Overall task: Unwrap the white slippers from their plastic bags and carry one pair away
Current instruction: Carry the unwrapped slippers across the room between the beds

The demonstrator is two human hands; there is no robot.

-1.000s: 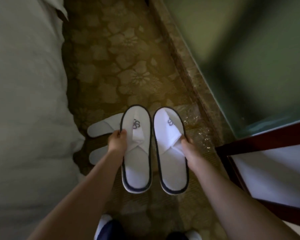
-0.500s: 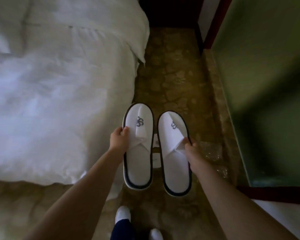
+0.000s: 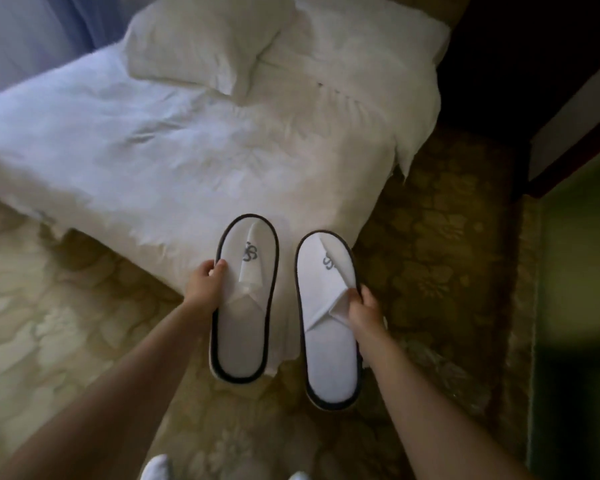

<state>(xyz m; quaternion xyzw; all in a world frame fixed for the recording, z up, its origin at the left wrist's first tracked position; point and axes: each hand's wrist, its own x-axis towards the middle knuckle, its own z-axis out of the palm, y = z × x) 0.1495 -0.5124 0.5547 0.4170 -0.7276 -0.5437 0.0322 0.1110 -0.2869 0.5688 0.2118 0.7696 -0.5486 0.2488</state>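
Two white slippers with dark piping and a grey monogram hang in the air in front of me, side by side, toes pointing away. My left hand (image 3: pixel 207 284) grips the left slipper (image 3: pixel 243 327) at its outer edge. My right hand (image 3: pixel 362 308) pinches the folded upper of the right slipper (image 3: pixel 328 351) at its outer side. Both slippers are out of their plastic bags. The second pair and the plastic bags are out of view.
A bed with a rumpled white duvet (image 3: pixel 194 140) and a pillow (image 3: pixel 208 39) fills the upper left. Patterned brown carpet (image 3: pixel 440 258) runs along its right side. A dark wooden frame (image 3: pixel 568 133) and a green wall (image 3: pixel 582 306) stand at the right. My white-socked feet show at the bottom edge.
The view has swung from the floor by the wall round to the bed. Both hands keep the same grip on the slippers. The other pair on the carpet has dropped out of sight.
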